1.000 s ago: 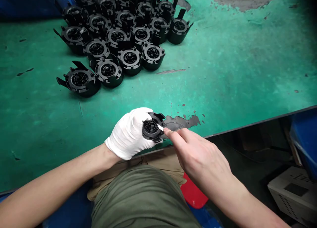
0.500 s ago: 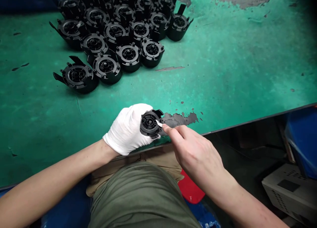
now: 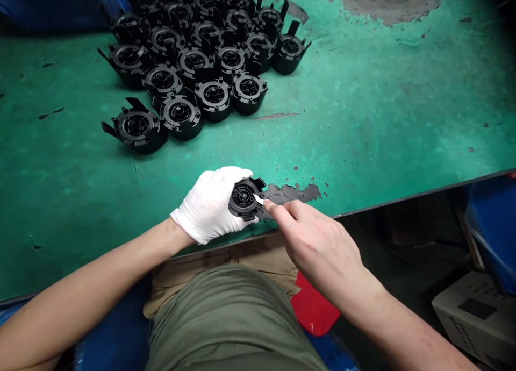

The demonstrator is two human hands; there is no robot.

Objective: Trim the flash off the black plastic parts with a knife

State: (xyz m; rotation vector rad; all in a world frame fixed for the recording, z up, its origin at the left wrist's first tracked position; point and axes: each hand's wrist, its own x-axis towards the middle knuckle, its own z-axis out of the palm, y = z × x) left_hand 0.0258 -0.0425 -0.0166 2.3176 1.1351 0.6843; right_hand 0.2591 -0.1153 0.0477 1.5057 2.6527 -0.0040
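In a white glove, my left hand point(image 3: 212, 204) is wrapped round a round black plastic housing point(image 3: 243, 197), its ribbed face turned up towards me. My bare right hand point(image 3: 318, 234) pinches a small knife point(image 3: 258, 199); only its short pale blade shows, and the handle is hidden in the fingers. The blade tip touches or sits just over the right side of the housing's face; which of these I cannot tell. Both hands are at the front edge of the green table point(image 3: 363, 145), over a worn grey patch.
Several similar black housings point(image 3: 181, 113) stand grouped at the back left of the table. Behind them is a blue container point(image 3: 60, 8). Below the table's edge are a red object point(image 3: 314, 306), a pale vented box point(image 3: 475, 312) and something blue point(image 3: 492, 226) at the right.
The view has shifted slightly, so the grouped housings appear a little further right and lower. Both hands keep their hold, with the blade at nearly the same spot on the housing.
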